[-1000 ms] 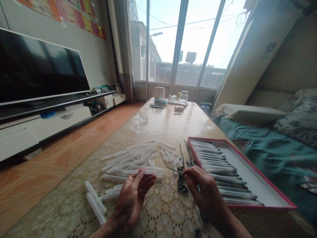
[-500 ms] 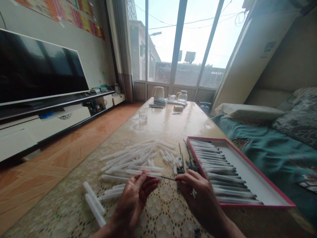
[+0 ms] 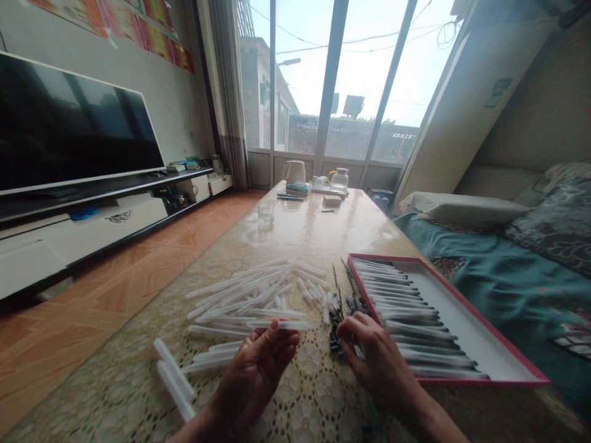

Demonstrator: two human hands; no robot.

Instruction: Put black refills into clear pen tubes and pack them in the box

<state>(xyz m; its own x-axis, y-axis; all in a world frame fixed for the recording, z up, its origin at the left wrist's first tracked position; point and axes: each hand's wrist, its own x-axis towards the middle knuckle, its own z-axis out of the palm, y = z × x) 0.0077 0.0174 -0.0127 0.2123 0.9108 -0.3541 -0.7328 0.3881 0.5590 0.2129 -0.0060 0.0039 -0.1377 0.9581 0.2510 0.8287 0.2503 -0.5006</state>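
Note:
My left hand (image 3: 264,363) pinches a translucent white plastic tube (image 3: 298,324) between thumb and fingers, level above the lace-patterned tabletop. My right hand (image 3: 373,354) hovers at a heap of small black parts (image 3: 336,335), fingers curled together; what they hold, if anything, is hidden. Behind my left hand spreads a loose pile of similar white tubes (image 3: 231,295). Short clear pieces (image 3: 314,289) lie between that pile and the black parts. To the right, a red-rimmed shallow box (image 3: 484,320) holds a row of translucent tubes with black inside (image 3: 410,307).
Two thicker white tubes (image 3: 173,369) lie near the left table edge. Farther back stand a drinking glass (image 3: 266,213), a kettle (image 3: 294,172) and a glass jug (image 3: 340,178). A sofa (image 3: 480,258) runs along the right, a television cabinet (image 3: 115,218) along the left.
The thin black rod that ran from my right fingers to the tube no longer shows. My right hand has come away from the tube, slightly rightward. My left hand still holds the tube.

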